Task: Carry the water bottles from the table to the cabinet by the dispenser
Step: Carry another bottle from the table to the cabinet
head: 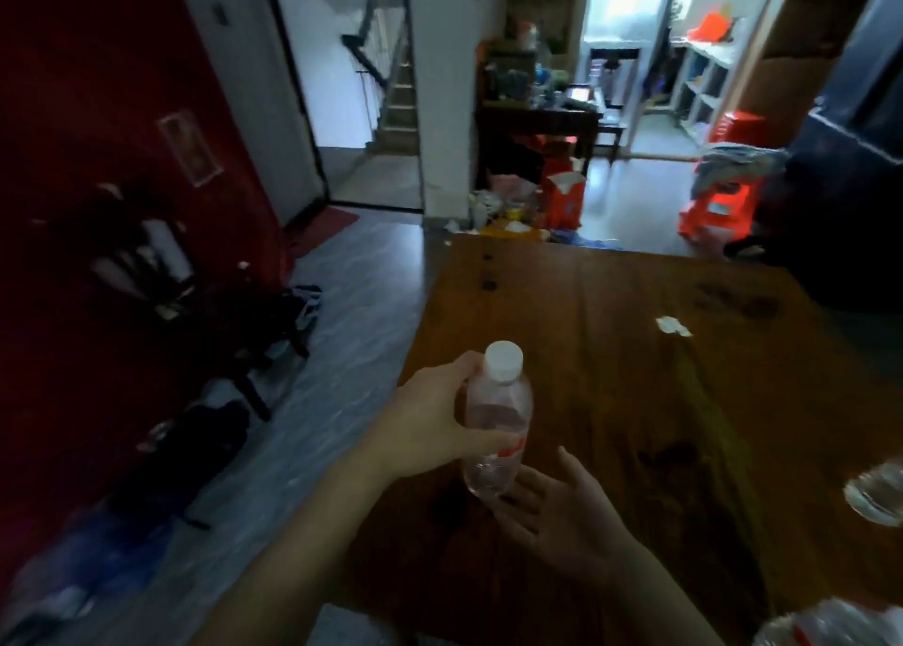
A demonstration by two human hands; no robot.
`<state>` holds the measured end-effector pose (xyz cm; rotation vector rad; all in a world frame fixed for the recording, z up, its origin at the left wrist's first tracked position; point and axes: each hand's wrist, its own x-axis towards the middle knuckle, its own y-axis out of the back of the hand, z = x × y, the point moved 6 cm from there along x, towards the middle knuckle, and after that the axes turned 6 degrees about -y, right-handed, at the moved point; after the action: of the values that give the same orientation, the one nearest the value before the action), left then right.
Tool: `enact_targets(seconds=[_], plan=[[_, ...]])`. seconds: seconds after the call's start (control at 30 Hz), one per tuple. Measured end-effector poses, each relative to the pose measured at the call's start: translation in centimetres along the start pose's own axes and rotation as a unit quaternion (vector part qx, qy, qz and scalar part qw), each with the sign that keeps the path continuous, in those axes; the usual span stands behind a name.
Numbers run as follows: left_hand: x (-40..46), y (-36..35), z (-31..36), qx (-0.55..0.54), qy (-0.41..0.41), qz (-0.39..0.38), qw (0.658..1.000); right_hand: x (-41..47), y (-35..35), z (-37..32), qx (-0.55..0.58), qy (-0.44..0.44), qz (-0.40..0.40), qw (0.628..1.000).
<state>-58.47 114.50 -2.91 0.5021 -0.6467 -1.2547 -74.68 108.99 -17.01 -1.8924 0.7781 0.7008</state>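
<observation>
The left hand point(430, 425) is gripping an upright water bottle point(496, 420) above the table point(635, 352) edge, ready for carrying; the right hand point(562, 508) is spreading beneath it, apparently as support. More bottles point(874, 494) are lying rightward.

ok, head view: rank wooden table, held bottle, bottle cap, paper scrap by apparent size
1. wooden table
2. held bottle, gripped by the left hand
3. bottle cap and paper scrap: look alike; cap is nearer, so unsure

A clear plastic water bottle point(497, 423) with a white cap and a red label band stands roughly upright at lower centre of the frame, above a wooden table point(635, 327). More clear bottles point(877, 496) show partly at the lower right edge.
</observation>
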Motion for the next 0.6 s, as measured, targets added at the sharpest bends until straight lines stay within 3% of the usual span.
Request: enact_targets(seconds=[0.17, 0.3, 0.6], plan=[[-7.0, 4.7, -0.5, 0.024, 0.1, 0.126, 0.987, 1.7, -5.6, 2.2, -0.098, -0.102, -0.087, 0.986], [-15.5, 7.2, -0.5, 0.052, 0.197, 0.212, 0.956, 1.6, -10.1, 6.6, -0.178, -0.16, -0.125, 0.963], [-38.9, 9.5, 5.3, 0.106, 0.365, 0.393, 0.837, -2.2, -19.1, 23.5, -0.366, -0.269, -0.229, 0.861]])
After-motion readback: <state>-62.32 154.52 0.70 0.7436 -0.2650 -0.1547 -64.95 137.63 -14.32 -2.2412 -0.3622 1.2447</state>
